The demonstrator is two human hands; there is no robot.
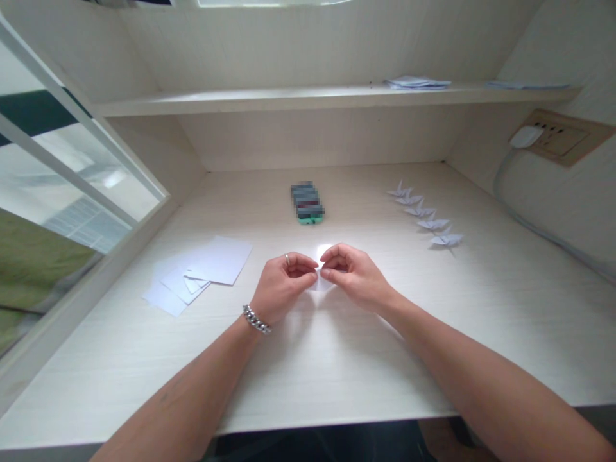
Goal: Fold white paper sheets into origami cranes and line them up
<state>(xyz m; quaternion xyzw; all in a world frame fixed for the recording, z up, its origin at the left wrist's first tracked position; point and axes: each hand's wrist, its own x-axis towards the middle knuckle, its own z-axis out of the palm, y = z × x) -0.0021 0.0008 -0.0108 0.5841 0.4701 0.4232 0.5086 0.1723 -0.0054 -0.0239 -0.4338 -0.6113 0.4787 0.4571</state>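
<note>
Between my two hands is a small folded piece of white paper (pixel 321 282), mostly hidden by the fingers. My left hand (pixel 283 282), with a ring and a chain bracelet, pinches its left side between thumb and fingertips. On the right side my right hand (pixel 356 276) pinches the same paper. Both hands are just above the middle of the desk, fingertips nearly meeting. Off to the left lie several loose white paper sheets (pixel 224 260), overlapping. A row of several folded paper cranes (pixel 446 240) stands at the right.
A phone (pixel 308 202), blurred out, lies beyond my hands on the white desk (pixel 337 372). A shelf (pixel 289 101) crosses the back, with a stack of paper (pixel 416 83) on it. At right, a white plug (pixel 526 136) and cable (pixel 543 234) hang from a wall socket (pixel 568 138).
</note>
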